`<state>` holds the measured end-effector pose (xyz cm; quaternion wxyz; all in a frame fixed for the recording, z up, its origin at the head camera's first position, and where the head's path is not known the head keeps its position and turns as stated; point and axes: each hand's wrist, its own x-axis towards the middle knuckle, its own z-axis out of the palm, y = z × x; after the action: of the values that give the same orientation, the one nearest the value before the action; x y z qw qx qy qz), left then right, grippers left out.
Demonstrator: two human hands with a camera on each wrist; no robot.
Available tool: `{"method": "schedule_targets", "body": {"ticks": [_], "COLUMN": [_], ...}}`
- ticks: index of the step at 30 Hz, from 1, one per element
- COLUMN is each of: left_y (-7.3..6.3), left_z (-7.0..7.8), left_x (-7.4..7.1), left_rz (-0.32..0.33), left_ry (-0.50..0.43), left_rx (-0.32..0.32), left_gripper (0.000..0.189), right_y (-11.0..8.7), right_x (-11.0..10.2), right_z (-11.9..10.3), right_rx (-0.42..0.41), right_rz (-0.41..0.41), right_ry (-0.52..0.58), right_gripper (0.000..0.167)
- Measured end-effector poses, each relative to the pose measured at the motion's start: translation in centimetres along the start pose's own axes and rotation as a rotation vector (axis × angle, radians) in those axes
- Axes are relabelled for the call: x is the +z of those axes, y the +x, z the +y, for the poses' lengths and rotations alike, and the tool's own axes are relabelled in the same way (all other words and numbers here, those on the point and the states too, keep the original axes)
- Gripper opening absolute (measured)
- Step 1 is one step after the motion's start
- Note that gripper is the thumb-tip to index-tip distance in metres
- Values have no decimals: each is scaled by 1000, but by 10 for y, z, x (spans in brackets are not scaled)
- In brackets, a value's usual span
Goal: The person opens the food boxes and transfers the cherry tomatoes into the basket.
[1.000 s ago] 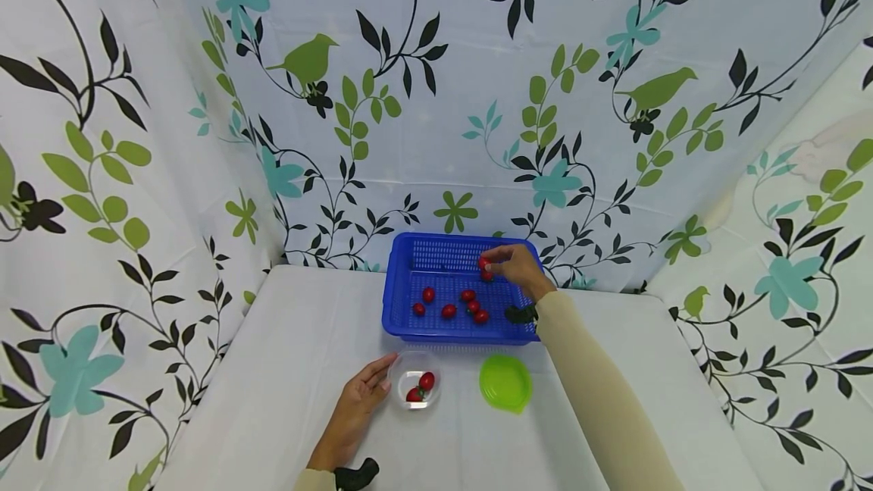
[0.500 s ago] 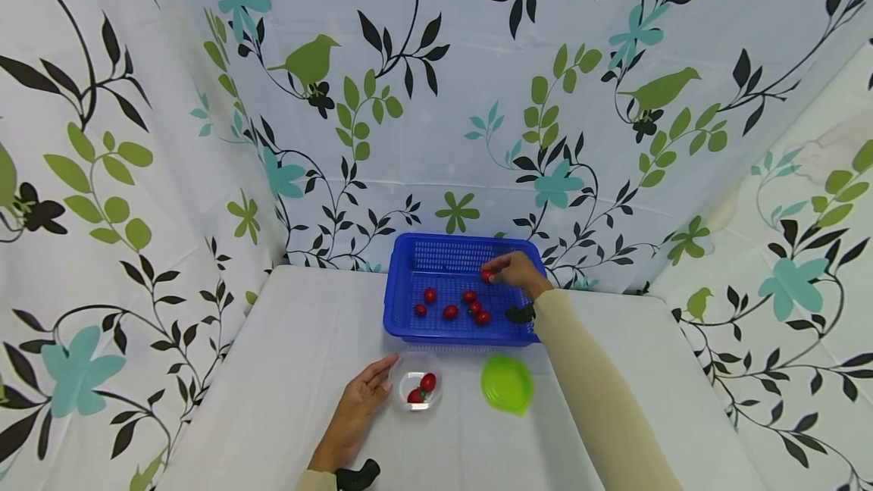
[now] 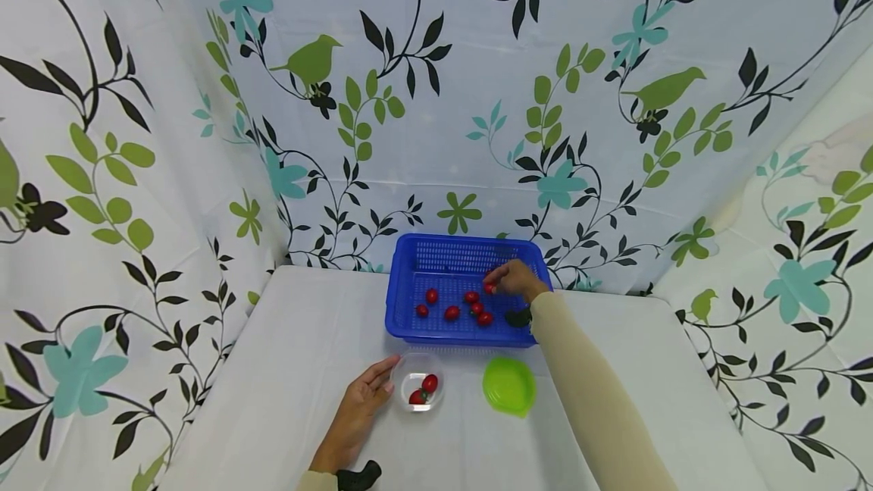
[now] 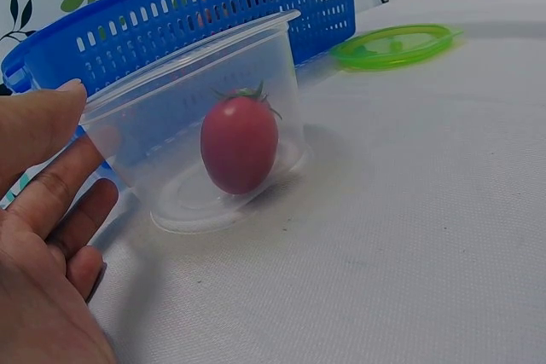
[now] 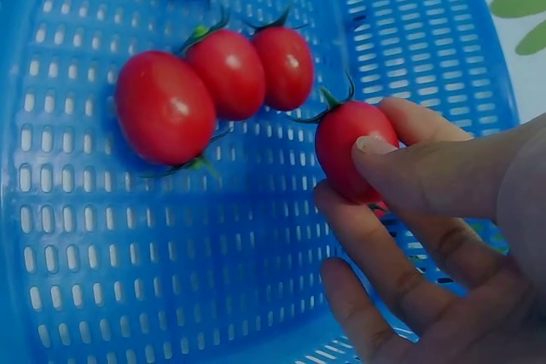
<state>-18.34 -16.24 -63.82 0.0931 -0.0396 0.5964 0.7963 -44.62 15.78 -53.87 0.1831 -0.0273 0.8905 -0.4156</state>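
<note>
My right hand (image 3: 516, 280) is inside the blue basket (image 3: 436, 335), pinching a cherry tomato (image 5: 350, 147) between thumb and fingers. Several other cherry tomatoes (image 5: 166, 108) lie on the basket floor beside it, green stems on. My left hand (image 3: 358, 408) rests against the left side of a small clear plastic tub (image 3: 404, 370). In the left wrist view, its thumb touches the tub's rim and the other fingers are loosely bent by the wall. Two cherry tomatoes (image 3: 429, 383) are in the tub; the left wrist view shows one plainly.
A bright green lid (image 3: 508, 386) lies on the white-covered table (image 3: 300, 339), right of the tub and in front of the basket. Behind the basket hangs a curtain (image 3: 409, 135) patterned with leaves and birds, which also encloses both sides.
My right hand has shifted slightly toward the front of the basket with its pinched tomato. The left hand and the tub stay in place.
</note>
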Motion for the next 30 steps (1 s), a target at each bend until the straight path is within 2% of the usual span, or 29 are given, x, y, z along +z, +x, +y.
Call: {"method": "schedule_targets", "body": {"ticks": [4, 9, 14, 24, 30], "left_y": [0, 0, 0, -1, -2], "left_z": [0, 1, 2, 4, 4], "left_x": [0, 0, 1, 2, 2], "left_rz": [-4, -4, -2, -1, 1], "left_ry": [2, 1, -8, 9, 22], "left_rx": [1, 6, 0, -5, -9], "left_gripper": [50, 50, 50, 50, 51], "right_y": [5, 3, 0, 8, 7], "right_x": [3, 6, 8, 12, 13], "right_z": [2, 0, 0, 3, 3], "right_rx": [38, 48, 38, 124, 122], "right_rz": [7, -2, -19, -15, -12], "right_ry": [-43, -77, -89, -122, -119], "right_gripper": [31, 29, 29, 27, 28]}}
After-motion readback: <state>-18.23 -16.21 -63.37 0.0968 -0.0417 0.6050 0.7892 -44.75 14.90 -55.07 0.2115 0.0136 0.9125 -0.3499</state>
